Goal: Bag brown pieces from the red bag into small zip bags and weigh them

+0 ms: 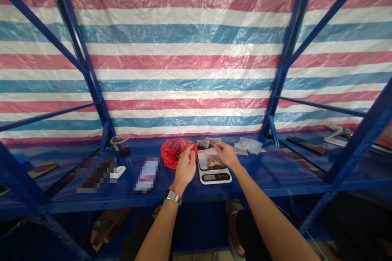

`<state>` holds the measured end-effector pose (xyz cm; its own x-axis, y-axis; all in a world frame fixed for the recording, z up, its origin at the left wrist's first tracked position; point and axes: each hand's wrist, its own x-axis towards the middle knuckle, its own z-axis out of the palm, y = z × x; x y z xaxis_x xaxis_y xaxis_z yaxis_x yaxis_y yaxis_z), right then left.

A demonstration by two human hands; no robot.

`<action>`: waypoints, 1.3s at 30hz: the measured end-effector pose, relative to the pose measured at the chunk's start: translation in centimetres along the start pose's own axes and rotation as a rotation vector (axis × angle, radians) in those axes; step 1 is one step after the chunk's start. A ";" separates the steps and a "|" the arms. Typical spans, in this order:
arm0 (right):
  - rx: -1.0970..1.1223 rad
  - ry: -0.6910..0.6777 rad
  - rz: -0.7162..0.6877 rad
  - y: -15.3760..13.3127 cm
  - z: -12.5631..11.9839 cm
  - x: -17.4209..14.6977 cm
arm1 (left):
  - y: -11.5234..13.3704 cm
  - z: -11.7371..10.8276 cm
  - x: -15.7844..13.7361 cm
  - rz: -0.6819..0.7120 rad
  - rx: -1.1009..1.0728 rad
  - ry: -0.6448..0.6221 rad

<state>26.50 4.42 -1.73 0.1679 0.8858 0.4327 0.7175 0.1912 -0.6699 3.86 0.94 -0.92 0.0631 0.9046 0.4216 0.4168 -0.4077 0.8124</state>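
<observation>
A red plastic bag (167, 153) lies open on the blue shelf, with small brown pieces (177, 155) inside. Over its right side reaches my left hand (185, 166), fingers stretched out and nothing visible in them. Beside the bag stands a white kitchen scale (202, 177) with a dark display. On its platform rests a small clear plastic bag (213, 161) filled with brown pieces. My right hand (228, 155) is closed at this bag's upper edge, the fingertips pinched together. Behind the scale lie more small filled bags (203, 143).
Flat clear bags (248, 145) lie right of the scale. To the left are a blurred-out phone (147, 174), a white object (121, 171) and a clear cup (121, 145) with dark contents. Blue metal posts (280, 65) frame the shelf; striped plastic sheeting (190, 61) hangs behind.
</observation>
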 end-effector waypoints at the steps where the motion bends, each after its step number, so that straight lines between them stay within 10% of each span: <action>1: -0.019 0.003 0.006 0.2 0.0 0.1 | 0.0 0.0 0.0 0.019 0.013 0.000; 39: -0.260 -0.048 0.150 1.1 0.0 -0.3 | -1.9 -0.6 0.5 0.093 0.150 -0.060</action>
<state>27.25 4.35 -2.61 0.2571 0.9162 0.3074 0.8370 -0.0521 -0.5447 2.50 2.10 -2.03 0.1594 0.8716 0.4637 0.5371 -0.4706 0.7000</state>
